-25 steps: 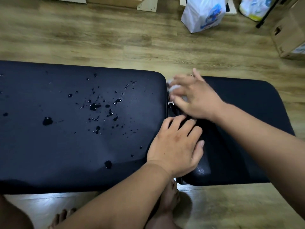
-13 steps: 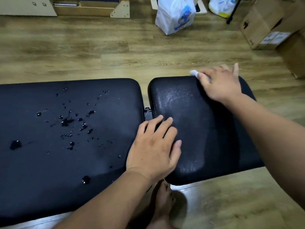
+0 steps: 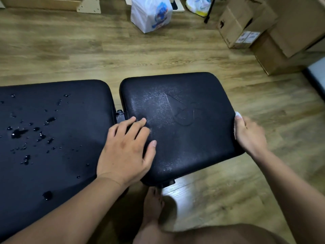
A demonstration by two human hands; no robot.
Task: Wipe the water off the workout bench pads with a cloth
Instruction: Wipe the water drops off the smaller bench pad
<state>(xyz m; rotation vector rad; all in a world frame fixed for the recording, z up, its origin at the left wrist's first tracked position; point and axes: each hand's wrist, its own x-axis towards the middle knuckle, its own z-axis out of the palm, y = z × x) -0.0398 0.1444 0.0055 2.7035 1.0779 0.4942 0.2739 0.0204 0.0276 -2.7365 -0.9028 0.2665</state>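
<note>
we count two pads, two hands, one cloth (image 3: 237, 114). the left hand (image 3: 126, 147) lies flat, fingers straight, at the left edge of the seat pad (image 3: 193, 147). the right hand (image 3: 249, 136) curls over its right edge, gripping the white cloth. water drops (image 3: 17, 132) dot the long pad (image 3: 70, 173). since the earlier frame, hand and cloth moved from the far edge to the right edge; the left hand stayed.

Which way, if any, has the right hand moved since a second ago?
Yes: right hand went along the small pad from the gap to its outer end.
</note>
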